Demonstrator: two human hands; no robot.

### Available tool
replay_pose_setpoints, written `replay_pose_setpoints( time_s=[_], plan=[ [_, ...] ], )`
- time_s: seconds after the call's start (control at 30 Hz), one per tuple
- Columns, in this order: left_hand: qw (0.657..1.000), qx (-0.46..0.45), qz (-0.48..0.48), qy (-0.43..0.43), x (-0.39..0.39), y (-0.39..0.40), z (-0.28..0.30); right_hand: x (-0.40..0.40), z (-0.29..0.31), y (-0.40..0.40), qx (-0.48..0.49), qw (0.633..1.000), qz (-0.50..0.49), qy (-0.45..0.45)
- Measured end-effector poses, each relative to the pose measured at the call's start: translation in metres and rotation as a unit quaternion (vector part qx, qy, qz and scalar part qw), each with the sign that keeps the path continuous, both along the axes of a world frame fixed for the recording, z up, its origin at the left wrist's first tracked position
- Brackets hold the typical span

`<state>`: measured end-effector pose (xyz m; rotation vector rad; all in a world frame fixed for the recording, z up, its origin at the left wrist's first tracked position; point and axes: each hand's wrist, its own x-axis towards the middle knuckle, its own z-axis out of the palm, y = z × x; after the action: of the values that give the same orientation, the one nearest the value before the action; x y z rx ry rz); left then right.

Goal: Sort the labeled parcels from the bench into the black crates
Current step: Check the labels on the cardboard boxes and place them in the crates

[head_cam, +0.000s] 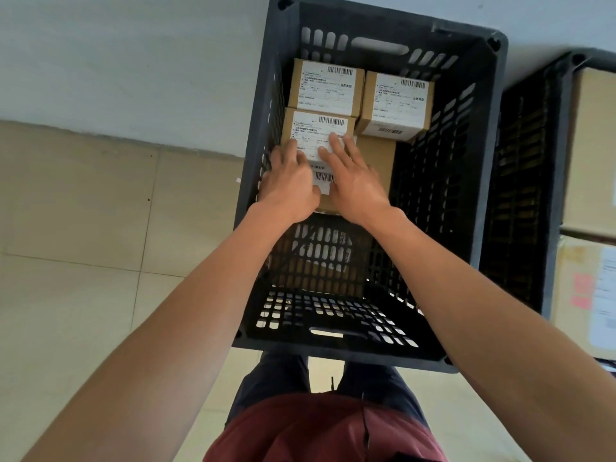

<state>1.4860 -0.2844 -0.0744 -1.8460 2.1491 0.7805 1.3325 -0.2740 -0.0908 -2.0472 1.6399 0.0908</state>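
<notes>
A black slatted crate [483,135] stands on the floor in front of me. Inside it lie several brown cardboard parcels with white barcode labels. Two parcels [325,86] [396,103] sit side by side at the far end. A third parcel [316,128] lies just in front of the left one. Both my hands reach into the crate. My left hand [290,185] and my right hand [353,181] rest with straight fingers on the labels of that third parcel and of a nearer parcel [376,161] partly hidden beneath them.
A second black crate [546,181] stands to the right, holding larger cardboard boxes [590,145]. Pale floor tiles [83,228] spread to the left, with a light wall [133,61] beyond. The near half of the first crate shows its bare slatted bottom.
</notes>
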Motion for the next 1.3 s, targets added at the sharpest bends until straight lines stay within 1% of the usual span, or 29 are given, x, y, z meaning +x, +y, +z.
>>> replay_pose_setpoints(
  time_s=[0.03, 0.1, 0.17, 0.2, 0.27, 0.37, 0.5, 0.63, 0.73, 0.8, 0.93, 1.1, 1.17, 1.3],
  plan=[
    [1.000, 0.009, 0.008, 0.008, 0.000, -0.002, 0.001, -0.001, 0.003, -0.001, 0.008, 1.000, 0.001, -0.002],
    [0.999, 0.024, 0.030, 0.032, 0.001, -0.004, 0.003, 0.000, 0.011, 0.002, -0.020, 0.999, -0.026, -0.028],
    [0.995, 0.024, 0.053, 0.076, 0.003, -0.004, 0.006, 0.000, 0.022, 0.011, -0.067, 0.988, -0.103, -0.089],
    [0.993, 0.018, 0.063, 0.103, 0.004, -0.002, 0.008, -0.001, 0.028, 0.017, -0.071, 0.977, -0.151, -0.130],
    [0.986, -0.003, 0.075, 0.150, 0.007, 0.004, 0.017, -0.003, 0.047, 0.029, -0.051, 0.950, -0.236, -0.199],
    [0.980, -0.006, 0.083, 0.184, 0.008, 0.014, 0.041, -0.017, 0.078, 0.049, -0.032, 0.904, -0.344, -0.251],
    [0.958, 0.025, 0.117, 0.261, -0.003, 0.030, 0.083, -0.046, 0.113, 0.083, -0.039, 0.863, -0.406, -0.299],
    [0.940, 0.015, 0.091, 0.329, -0.040, 0.053, 0.123, -0.083, 0.146, 0.120, -0.052, 0.832, -0.445, -0.326],
    [0.925, 0.019, 0.066, 0.373, -0.080, 0.076, 0.142, -0.119, 0.171, 0.154, -0.083, 0.810, -0.471, -0.339],
    [0.918, 0.034, 0.040, 0.393, -0.111, 0.094, 0.153, -0.146, 0.184, 0.180, -0.111, 0.785, -0.497, -0.353],
    [0.905, 0.052, -0.005, 0.423, -0.178, 0.139, 0.169, -0.200, 0.203, 0.243, -0.157, 0.734, -0.554, -0.360],
    [0.891, 0.068, -0.058, 0.446, -0.257, 0.200, 0.190, -0.264, 0.221, 0.331, -0.202, 0.685, -0.599, -0.361],
    [0.884, 0.075, -0.081, 0.454, -0.286, 0.223, 0.198, -0.287, 0.228, 0.366, -0.209, 0.670, -0.610, -0.368],
    [0.874, 0.073, -0.146, 0.458, -0.344, 0.269, 0.213, -0.331, 0.236, 0.428, -0.235, 0.652, -0.626, -0.358]
  ],
)
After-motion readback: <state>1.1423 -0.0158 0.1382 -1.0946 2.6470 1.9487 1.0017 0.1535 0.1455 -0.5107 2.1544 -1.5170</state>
